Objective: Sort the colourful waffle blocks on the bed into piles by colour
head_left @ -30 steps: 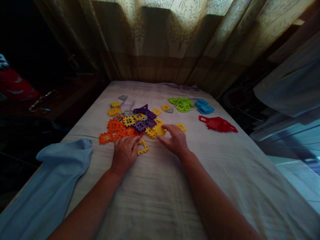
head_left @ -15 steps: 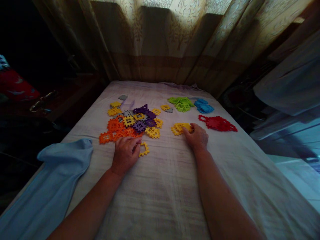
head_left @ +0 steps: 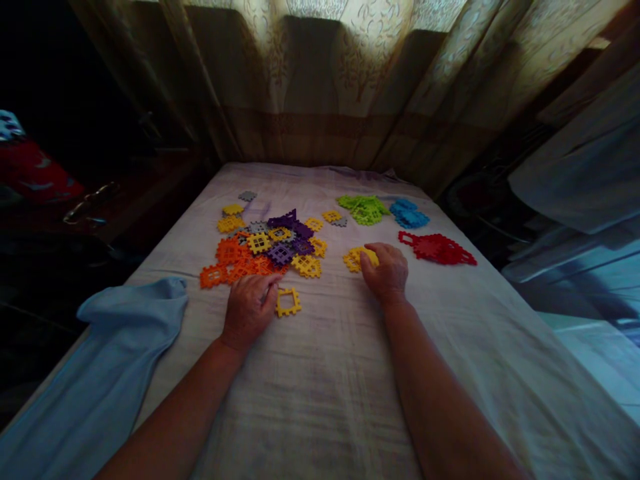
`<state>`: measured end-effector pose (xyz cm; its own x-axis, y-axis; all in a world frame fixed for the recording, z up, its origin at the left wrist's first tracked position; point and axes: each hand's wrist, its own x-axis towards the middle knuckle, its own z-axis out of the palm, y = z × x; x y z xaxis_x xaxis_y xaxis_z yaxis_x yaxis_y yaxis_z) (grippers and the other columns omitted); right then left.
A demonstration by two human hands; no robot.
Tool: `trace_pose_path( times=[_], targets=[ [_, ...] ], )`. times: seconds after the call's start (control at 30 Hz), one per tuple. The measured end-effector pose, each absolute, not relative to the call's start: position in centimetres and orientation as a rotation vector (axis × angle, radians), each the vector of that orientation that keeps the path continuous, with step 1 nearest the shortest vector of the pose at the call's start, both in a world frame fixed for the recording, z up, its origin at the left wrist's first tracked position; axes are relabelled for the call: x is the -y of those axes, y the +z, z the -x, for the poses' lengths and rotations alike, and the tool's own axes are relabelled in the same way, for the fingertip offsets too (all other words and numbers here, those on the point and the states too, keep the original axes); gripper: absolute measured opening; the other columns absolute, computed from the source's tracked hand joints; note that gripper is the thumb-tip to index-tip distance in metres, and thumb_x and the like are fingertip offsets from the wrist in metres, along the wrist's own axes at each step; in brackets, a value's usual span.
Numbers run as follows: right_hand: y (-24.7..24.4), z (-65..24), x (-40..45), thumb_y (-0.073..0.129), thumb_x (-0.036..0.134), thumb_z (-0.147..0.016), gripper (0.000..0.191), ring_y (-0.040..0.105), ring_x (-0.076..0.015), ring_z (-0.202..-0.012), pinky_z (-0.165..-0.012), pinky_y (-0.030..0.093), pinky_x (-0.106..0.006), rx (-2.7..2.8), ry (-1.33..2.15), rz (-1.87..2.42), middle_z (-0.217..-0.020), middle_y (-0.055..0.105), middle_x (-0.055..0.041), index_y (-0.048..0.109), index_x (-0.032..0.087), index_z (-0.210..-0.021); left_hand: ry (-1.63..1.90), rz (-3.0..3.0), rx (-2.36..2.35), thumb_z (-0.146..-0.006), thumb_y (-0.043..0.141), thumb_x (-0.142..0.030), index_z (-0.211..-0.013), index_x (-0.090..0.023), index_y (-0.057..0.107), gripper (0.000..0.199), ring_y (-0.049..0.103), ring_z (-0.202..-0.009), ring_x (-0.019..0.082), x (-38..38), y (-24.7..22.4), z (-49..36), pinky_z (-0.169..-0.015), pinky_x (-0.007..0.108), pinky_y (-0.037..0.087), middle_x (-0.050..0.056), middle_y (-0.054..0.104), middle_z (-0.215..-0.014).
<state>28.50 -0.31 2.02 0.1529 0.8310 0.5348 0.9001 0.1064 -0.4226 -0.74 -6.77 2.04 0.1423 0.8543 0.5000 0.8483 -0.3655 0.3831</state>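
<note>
My left hand (head_left: pixel 250 307) rests at the near edge of the orange pieces (head_left: pixel 233 257), its fingers bent together beside a yellow square frame piece (head_left: pixel 289 302); whether it grips anything is unclear. My right hand (head_left: pixel 387 270) lies over the right side of a small yellow pile (head_left: pixel 353 259), with thumb and fingers apart. Purple pieces (head_left: pixel 290 223), grey ones and several yellow ones are heaped behind the orange ones. A green pile (head_left: pixel 364 209), a blue pile (head_left: pixel 409 213) and a red pile (head_left: pixel 437 249) lie to the right.
A light blue cloth (head_left: pixel 125 340) lies along the left side of the sheet-covered surface (head_left: pixel 320 413). Patterned curtains (head_left: pixel 315 87) hang behind it. A red item (head_left: pixel 37 170) stands at far left.
My right hand has shifted slightly left over the yellow pile. The yellow frame piece beside my left hand shows more fully, with its opening uncovered.
</note>
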Motion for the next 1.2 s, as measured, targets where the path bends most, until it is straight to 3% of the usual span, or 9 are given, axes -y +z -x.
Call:
trace_pose_path(
  times=[0.17, 0.27, 0.37, 0.5, 0.8, 1.03, 1.2],
  targets=[
    [2.6, -23.2, 1.7, 0.056, 0.027, -0.09, 0.018, 0.067, -0.0213, -0.092, -0.088, 0.05, -0.035, 2.032, 0.13, 1.296, -0.095, 0.074, -0.0081, 0.073, 0.022, -0.09, 1.131, -2.358, -1.847, -0.094, 0.044, -0.03, -0.105, -0.022, 0.071, 0.03, 0.066, -0.091, 0.024, 6.2, 2.0, 1.7, -0.085, 0.038, 0.048, 0.007, 0.075, -0.094],
    [2.6, -20.6, 2.9, 0.065, 0.031, -0.088, 0.017, 0.067, -0.0201, -0.1, -0.091, 0.051, -0.033, 2.235, 0.303, 1.099, -0.107, 0.074, -0.0084, 0.073, 0.022, -0.099, 1.142, -2.354, -1.895, -0.093, 0.045, -0.03, -0.103, -0.022, 0.071, 0.029, 0.066, -0.094, 0.025, 5.9, 2.1, 2.5, -0.087, 0.04, 0.048, 0.007, 0.075, -0.095],
    [2.7, -19.6, 3.7, 0.075, 0.04, -0.08, 0.036, 0.064, -0.0229, -0.115, -0.098, 0.049, -0.037, 2.385, 0.399, 0.991, -0.124, 0.069, -0.0105, 0.071, 0.022, -0.111, 1.149, -2.283, -1.932, -0.091, 0.047, -0.029, -0.102, -0.022, 0.071, 0.028, 0.067, -0.095, 0.026, 5.5, 2.2, 3.2, -0.09, 0.041, 0.048, 0.007, 0.076, -0.096],
    [3.3, -19.6, 4.0, 0.08, 0.041, -0.075, 0.046, 0.062, -0.0257, -0.116, -0.098, 0.047, -0.041, 2.5, 0.44, 0.981, -0.126, 0.068, -0.01, 0.069, 0.023, -0.115, 1.232, -2.133, -1.94, -0.089, 0.047, -0.03, -0.1, -0.023, 0.071, 0.028, 0.068, -0.094, 0.023, 5.2, 2.2, 3.8, -0.09, 0.038, 0.05, 0.004, 0.076, -0.096],
    [4.1, -19.1, 4.2, 0.078, 0.028, -0.077, 0.034, 0.063, -0.0232, -0.109, -0.094, 0.047, -0.038, 2.546, 0.461, 0.973, -0.116, 0.071, -0.0066, 0.069, 0.022, -0.109, 1.305, -1.988, -1.892, -0.088, 0.049, -0.032, -0.098, -0.022, 0.072, 0.028, 0.069, -0.094, 0.022, 4.9, 2.0, 4.0, -0.09, 0.037, 0.053, 0.003, 0.077, -0.098],
    [5.0, -20.9, 3.4, 0.074, 0.03, -0.08, 0.031, 0.066, -0.0206, -0.107, -0.095, 0.048, -0.034, 2.417, 0.535, 1.008, -0.115, 0.072, -0.006, 0.07, 0.023, -0.11, 1.313, -1.96, -1.866, -0.087, 0.049, -0.033, -0.098, -0.021, 0.073, 0.029, 0.069, -0.095, 0.022, 4.9, 2.0, 4.0, -0.091, 0.038, 0.053, 0.004, 0.077, -0.099],
    [5.4, -26.1, 1.7, 0.072, 0.032, -0.081, 0.031, 0.066, -0.0226, -0.108, -0.096, 0.05, -0.037, 2.154, 0.369, 1.239, -0.115, 0.072, -0.0078, 0.07, 0.022, -0.11, 1.317, -1.959, -1.876, -0.087, 0.049, -0.033, -0.098, -0.022, 0.074, 0.029, 0.069, -0.094, 0.022, 4.9, 1.9, 3.9, -0.092, 0.038, 0.053, 0.004, 0.077, -0.096]
  ],
)
